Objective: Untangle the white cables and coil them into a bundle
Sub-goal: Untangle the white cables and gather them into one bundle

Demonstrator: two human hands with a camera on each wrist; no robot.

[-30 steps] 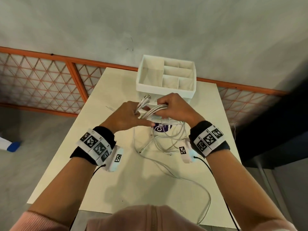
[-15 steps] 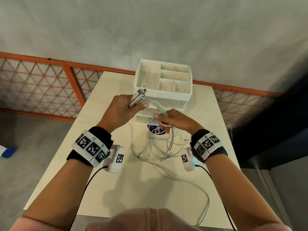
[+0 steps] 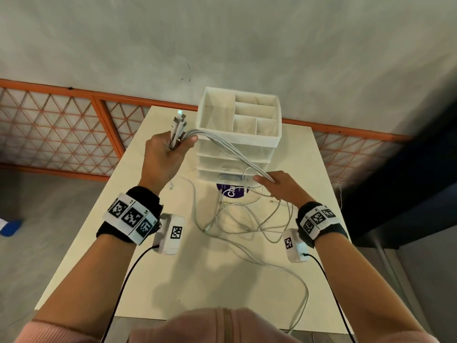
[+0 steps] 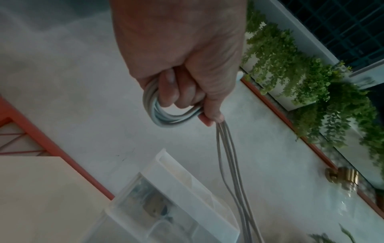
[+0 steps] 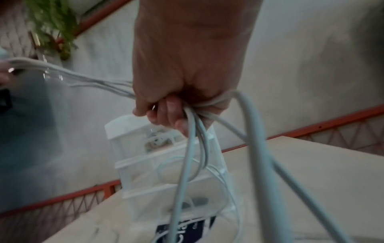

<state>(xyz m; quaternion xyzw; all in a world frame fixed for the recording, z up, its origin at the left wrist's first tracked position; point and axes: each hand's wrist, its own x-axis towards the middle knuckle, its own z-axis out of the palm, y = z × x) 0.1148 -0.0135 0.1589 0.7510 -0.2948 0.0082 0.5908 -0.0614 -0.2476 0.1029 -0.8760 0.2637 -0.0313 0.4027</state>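
Head view: organizer point(image 3: 277, 138) top compartments bare.

A cream table point(image 3: 118, 256) carries a white drawer organizer point(image 3: 269, 142) and loose white cables point(image 3: 249, 256).

right hand point(image 5: 187, 69) with fingers point(image 5: 164, 110) around white cables point(image 5: 189, 148), above blurred clear drawer organizer point(image 5: 145, 164) on table point(image 5: 311, 189)

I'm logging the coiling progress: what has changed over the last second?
The left hand rose up and away to the left, gripping the connector ends of the white cables. The right hand slid down along the strands toward the table, so a drawn-out span now runs between the hands, which had been close together. Both grips held. The white organizer and the loose loops on the table stayed put.
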